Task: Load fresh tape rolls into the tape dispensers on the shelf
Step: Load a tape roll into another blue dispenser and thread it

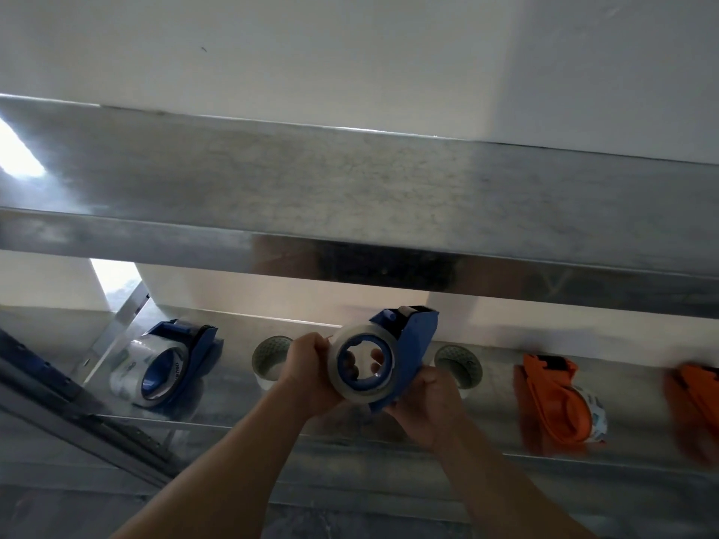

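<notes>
Left hand (pixel 307 367): curled round clear tape roll (pixel 352 333), fingertips (pixel 350 360) through its core.
Right hand (pixel 428 402): gripped blue dispenser (pixel 412 344) by its lower end.
Roll: glossy, sat on the dispenser's blue hub, above the shelf's (pixel 233 406) front edge.

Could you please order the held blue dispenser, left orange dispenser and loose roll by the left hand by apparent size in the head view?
1-2. Held blue dispenser and left orange dispenser: alike, blue nearer, unranked.
3. Loose roll, partly hidden.
</notes>
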`<state>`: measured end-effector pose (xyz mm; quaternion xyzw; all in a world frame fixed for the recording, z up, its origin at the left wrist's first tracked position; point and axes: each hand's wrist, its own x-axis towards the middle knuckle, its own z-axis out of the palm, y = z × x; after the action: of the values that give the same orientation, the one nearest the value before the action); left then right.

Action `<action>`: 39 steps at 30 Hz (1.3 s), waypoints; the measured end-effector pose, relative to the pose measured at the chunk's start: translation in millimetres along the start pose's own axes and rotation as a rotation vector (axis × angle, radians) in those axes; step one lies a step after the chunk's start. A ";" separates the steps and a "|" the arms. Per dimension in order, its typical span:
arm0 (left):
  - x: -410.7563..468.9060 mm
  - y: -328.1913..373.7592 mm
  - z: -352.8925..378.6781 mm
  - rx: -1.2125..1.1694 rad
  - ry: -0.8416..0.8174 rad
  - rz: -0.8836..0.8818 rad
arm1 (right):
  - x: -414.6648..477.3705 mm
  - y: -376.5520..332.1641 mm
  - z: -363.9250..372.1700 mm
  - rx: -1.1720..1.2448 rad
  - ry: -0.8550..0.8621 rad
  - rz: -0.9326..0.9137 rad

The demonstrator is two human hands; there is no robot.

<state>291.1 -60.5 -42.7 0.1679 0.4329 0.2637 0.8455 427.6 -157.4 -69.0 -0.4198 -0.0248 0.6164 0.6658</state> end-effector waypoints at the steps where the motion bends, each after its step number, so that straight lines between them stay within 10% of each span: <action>1: 0.3 -0.4 0.4 0.006 -0.003 -0.015 | -0.6 -0.7 -0.7 -0.006 -0.031 0.007; 21: 14.5 -1.5 2.4 0.179 -0.026 -0.055 | -13.4 -14.0 -11.8 -0.097 -0.191 0.138; 28: 24.6 9.1 7.2 0.544 0.046 0.029 | -26.1 -12.3 6.7 -0.819 -0.176 -0.293; 39: 25.8 15.9 25.6 0.684 0.025 0.064 | -31.5 -12.7 3.2 -0.772 -0.228 -0.346</action>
<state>319.8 -33.9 -36.6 0.4518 0.5012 0.1319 0.7261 428.5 -180.8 -44.2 -0.5570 -0.3965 0.4837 0.5464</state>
